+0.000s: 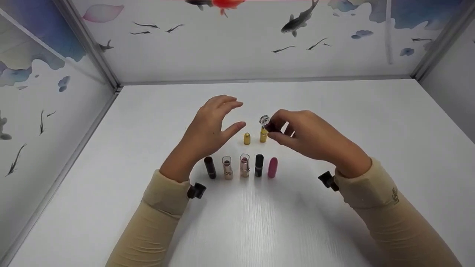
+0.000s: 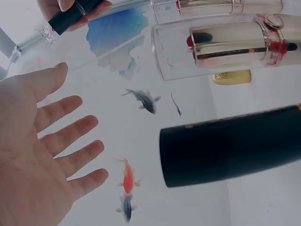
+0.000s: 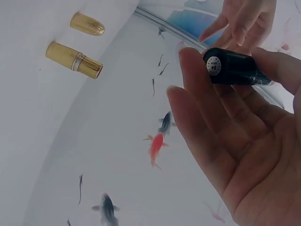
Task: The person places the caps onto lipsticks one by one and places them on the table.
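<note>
My right hand (image 1: 308, 133) pinches a dark lipstick tube (image 3: 235, 67) between thumb and fingers, its round base label facing the right wrist camera. A clear, faceted end (image 1: 264, 120) points left in the head view. My left hand (image 1: 211, 124) is raised over the table with fingers extended, holding nothing, thumb apart. Behind the held tube stands an upright gold lipstick tube (image 1: 263, 138), partly hidden in the head view. A small gold cap (image 1: 247, 139) stands left of it, between the hands.
Nearer me a row stands upright: a dark brown tube (image 1: 210, 167), two clear-capped lipsticks (image 1: 227, 170) (image 1: 244, 167), a black tube (image 1: 259, 165) and a pink tube (image 1: 272, 167). Fish-patterned panels (image 1: 241, 52) border the white table (image 1: 111, 155) at back and sides.
</note>
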A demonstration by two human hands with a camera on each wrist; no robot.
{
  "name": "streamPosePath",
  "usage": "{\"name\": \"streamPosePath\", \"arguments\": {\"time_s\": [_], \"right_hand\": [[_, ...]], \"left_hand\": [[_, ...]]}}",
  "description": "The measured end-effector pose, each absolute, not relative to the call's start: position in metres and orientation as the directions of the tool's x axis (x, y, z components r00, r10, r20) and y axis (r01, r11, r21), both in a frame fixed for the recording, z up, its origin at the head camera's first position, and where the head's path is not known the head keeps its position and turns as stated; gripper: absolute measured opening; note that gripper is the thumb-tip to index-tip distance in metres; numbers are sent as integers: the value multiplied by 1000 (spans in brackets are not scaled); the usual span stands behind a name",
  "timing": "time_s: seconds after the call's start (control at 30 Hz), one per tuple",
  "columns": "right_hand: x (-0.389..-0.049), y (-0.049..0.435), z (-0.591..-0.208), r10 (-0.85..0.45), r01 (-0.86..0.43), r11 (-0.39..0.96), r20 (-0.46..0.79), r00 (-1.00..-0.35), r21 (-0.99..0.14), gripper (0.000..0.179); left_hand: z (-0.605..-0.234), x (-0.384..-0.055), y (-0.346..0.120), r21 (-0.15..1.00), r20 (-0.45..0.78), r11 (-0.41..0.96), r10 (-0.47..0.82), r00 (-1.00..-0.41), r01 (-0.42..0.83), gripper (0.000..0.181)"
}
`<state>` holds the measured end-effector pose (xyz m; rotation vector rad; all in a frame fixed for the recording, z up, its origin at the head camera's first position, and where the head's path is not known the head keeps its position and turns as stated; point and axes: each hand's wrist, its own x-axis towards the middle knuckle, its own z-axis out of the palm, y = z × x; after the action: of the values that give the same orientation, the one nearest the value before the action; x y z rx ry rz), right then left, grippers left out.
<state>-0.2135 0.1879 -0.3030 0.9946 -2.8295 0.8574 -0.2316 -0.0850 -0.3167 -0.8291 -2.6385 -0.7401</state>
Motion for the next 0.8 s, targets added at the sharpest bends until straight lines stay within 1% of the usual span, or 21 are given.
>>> {"name": "streamPosePath", "arguments": {"time_s": [0.23, 0.43, 0.6, 0.8], "right_hand": [[-213, 191, -301, -545, -553, 676, 173, -820, -487, 20], [-212, 192, -300, -543, -548, 681, 168, -823, -486, 19], [-212, 194, -299, -551, -552, 671, 164, -818, -496, 17], [-214, 200, -298, -562, -536, 660, 128, -817, -526, 19]], "left_hand": [[-318, -236, -90, 359, 270, 803, 398, -877, 475, 63], [-325, -243, -96, 339, 172, 854, 355, -919, 394, 69], [-328, -247, -101, 327, 128, 877, 329, -936, 353, 71], [-329, -248, -103, 335, 117, 875, 330, -937, 350, 71]]}}
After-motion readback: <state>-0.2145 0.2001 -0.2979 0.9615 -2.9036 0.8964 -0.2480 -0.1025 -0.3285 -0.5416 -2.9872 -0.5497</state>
